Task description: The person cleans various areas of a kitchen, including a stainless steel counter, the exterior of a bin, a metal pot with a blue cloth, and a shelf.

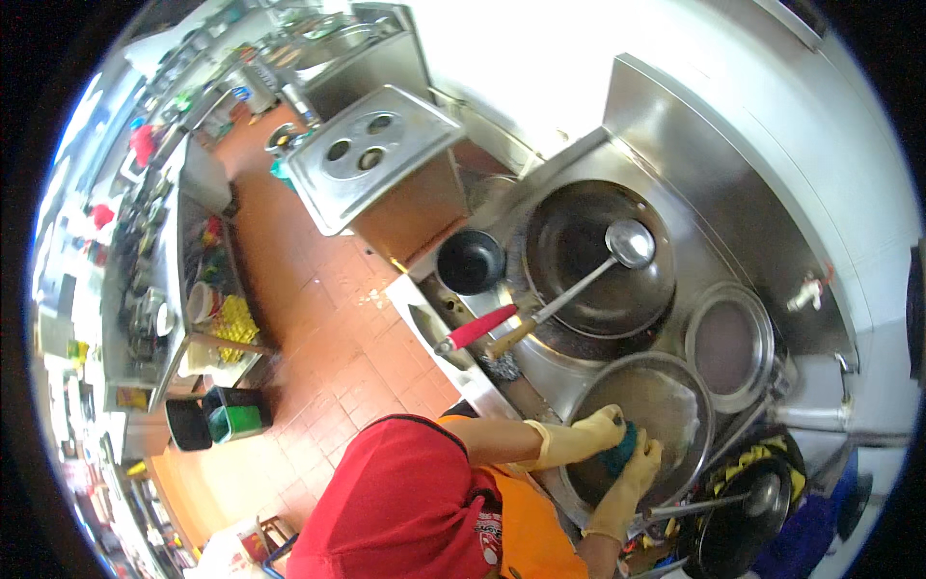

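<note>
My left hand (589,436), in a pale yellow rubber glove, grips a dark green scouring pad (619,450) from its left side. On the pad's right side is my right hand (639,469), gloved alike, its fingers closed on the pad too. Both hands are over a wide, round metal basin (676,434) that seems to hold cloudy water. Beyond it, a large wok (571,239) rests on the steel range, with a long-handled ladle (631,244) lying across it.
A black pot (470,262) and a red-handled utensil (477,327) are left of the wok. Right of it stands a round metal pan (727,347). Another wok (745,521) with a ladle lies at lower right. A steel counter unit (376,152) and bins (235,420) stand around the tiled floor.
</note>
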`<state>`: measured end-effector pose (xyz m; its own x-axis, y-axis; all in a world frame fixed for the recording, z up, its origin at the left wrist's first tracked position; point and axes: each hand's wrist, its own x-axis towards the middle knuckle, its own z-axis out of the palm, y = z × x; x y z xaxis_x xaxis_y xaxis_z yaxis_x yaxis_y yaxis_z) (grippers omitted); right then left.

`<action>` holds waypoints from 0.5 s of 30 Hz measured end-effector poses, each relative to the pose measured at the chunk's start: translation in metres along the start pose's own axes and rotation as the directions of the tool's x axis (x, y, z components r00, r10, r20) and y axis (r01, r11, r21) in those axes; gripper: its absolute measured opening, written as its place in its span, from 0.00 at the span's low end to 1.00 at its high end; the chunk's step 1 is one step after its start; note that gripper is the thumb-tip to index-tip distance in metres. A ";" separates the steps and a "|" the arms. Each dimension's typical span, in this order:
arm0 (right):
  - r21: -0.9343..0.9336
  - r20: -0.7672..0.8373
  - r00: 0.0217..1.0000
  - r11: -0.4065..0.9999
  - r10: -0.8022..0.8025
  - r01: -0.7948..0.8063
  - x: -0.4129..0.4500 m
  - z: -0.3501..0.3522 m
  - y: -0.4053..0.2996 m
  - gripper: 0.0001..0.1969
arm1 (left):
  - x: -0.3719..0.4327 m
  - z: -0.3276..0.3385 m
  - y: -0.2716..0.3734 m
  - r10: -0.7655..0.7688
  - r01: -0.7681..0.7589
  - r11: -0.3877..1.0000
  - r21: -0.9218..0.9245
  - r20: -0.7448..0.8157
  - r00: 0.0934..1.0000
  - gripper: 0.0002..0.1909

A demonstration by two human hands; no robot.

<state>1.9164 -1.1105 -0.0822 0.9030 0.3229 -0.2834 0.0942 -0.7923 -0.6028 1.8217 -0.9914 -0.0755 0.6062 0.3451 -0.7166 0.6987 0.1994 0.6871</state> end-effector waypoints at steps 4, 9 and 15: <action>0.012 0.063 0.998 1.000 -0.017 0.017 0.014 -0.002 0.048 0.34 | 0.000 0.006 0.003 -0.026 0.028 1.000 0.010 -0.096 0.995 0.29; -0.454 0.264 0.948 0.890 0.178 -0.041 -0.004 0.037 0.054 0.41 | -0.008 0.000 0.007 -0.219 0.220 0.968 -0.122 0.022 0.976 0.41; 0.778 0.422 0.890 0.574 -0.173 -0.257 -0.036 0.032 0.042 0.31 | -0.001 -0.002 0.001 -0.174 0.180 0.981 -0.074 0.077 0.982 0.38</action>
<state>1.8748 -1.1387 -0.1211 0.6105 0.6431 -0.4623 -0.5036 -0.1353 -0.8533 1.8213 -0.9897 -0.0739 0.5027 0.2332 -0.8324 0.7661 0.3260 0.5539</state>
